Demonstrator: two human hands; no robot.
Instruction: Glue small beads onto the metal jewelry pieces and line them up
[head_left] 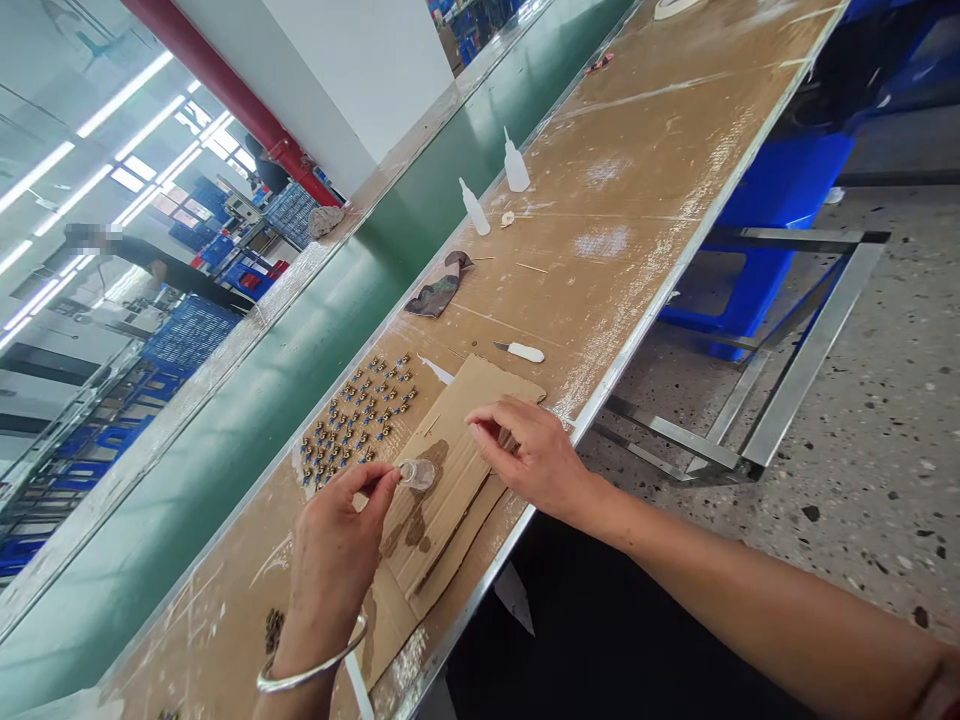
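My left hand, a metal bangle on its wrist, is closed in a pinch of thumb and forefinger. Its fingertips meet the edge of a small clear cup over the cardboard; whether they grip the cup or something tiny beside it is unclear. Under the cup lies a piece of corrugated cardboard with dark wet stains. To the right, my right hand hovers above the cardboard, thumb and forefinger pinched; what they hold, if anything, is too small to make out. Rows of small brass-and-blue parts stand beyond my left hand.
A white-handled knife, a dark cloth and two white squeeze bottles lie or stand farther along the brown tabletop. Dark small pieces are heaped left of my wrist. A blue stool and metal frame stand at right.
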